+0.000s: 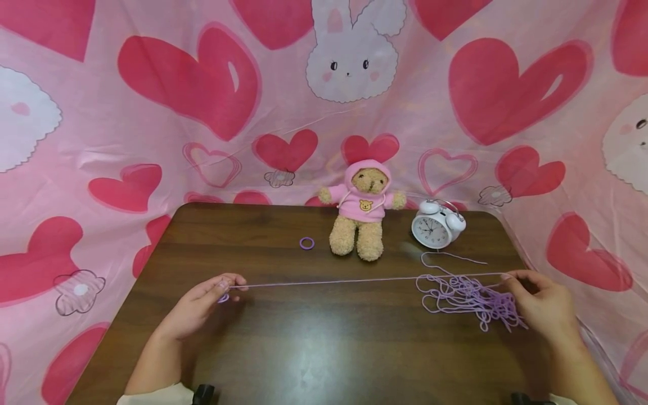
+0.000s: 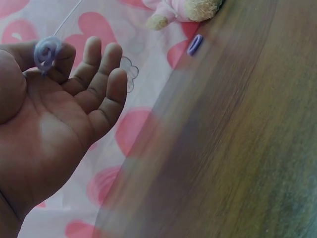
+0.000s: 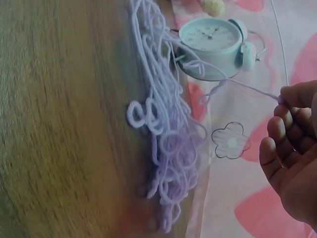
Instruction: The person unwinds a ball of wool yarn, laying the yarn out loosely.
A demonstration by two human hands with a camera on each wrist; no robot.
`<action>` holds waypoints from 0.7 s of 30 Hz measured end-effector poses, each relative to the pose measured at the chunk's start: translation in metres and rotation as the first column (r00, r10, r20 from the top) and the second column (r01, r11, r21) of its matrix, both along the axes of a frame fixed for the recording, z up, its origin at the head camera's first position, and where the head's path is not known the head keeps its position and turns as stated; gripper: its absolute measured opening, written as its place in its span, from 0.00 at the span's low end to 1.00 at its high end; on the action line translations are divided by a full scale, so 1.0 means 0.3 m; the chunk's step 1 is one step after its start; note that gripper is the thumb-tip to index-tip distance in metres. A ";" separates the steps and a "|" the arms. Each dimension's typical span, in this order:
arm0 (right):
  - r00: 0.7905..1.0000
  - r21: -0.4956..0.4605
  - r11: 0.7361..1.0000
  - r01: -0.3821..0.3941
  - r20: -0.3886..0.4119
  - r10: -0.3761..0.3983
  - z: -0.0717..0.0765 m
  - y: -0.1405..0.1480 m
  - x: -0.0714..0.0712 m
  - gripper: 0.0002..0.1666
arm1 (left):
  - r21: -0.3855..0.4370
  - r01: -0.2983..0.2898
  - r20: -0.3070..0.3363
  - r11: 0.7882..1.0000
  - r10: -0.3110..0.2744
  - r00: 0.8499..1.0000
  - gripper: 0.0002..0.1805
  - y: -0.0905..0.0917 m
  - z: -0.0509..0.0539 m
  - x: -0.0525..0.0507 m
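Note:
A strand of light purple yarn stretches taut across the table between both hands. On the left, my left hand pinches one end of it between thumb and forefinger, the other fingers loosely bent. A small purple loop shows at that pinch; whether it is coiled yarn or a ring I cannot tell. My right hand pinches the strand at the right between thumb and fingertip. Just beside it lies a loose, tangled heap of the same yarn, from which a length runs up to the right fingertips.
A purple ring lies on the dark wooden table. Behind it sits a teddy bear in a pink hoodie, with a white alarm clock to its right. Pink heart-patterned cloth hangs around the back and sides.

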State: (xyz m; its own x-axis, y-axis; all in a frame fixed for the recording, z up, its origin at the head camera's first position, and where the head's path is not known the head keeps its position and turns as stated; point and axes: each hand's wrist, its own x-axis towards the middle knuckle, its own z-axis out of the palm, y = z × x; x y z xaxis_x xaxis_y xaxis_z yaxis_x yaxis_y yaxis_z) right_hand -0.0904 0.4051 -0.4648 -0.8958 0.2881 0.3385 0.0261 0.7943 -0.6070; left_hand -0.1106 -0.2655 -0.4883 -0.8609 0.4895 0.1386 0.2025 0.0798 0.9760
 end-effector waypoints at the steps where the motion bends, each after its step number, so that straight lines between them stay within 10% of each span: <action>1: 1.000 0.005 1.000 0.004 0.008 -0.004 -0.001 0.005 0.001 0.13 | 0.012 0.007 -0.009 1.000 -0.007 1.000 0.18 -0.003 -0.002 0.000; 21: 0.995 -0.034 0.997 0.070 0.072 -0.068 -0.023 0.072 0.014 0.20 | 0.105 -0.015 -0.050 0.994 0.020 0.999 0.18 -0.081 -0.009 0.020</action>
State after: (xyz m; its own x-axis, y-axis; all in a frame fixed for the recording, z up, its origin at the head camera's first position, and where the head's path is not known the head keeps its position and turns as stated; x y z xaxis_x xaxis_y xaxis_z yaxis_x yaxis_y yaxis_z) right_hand -0.0862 0.4267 -0.4717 -0.8946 0.3610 0.2634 0.1240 0.7668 -0.6298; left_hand -0.1046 -0.2897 -0.4909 -0.8596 0.4552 0.2320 0.2517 -0.0180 0.9676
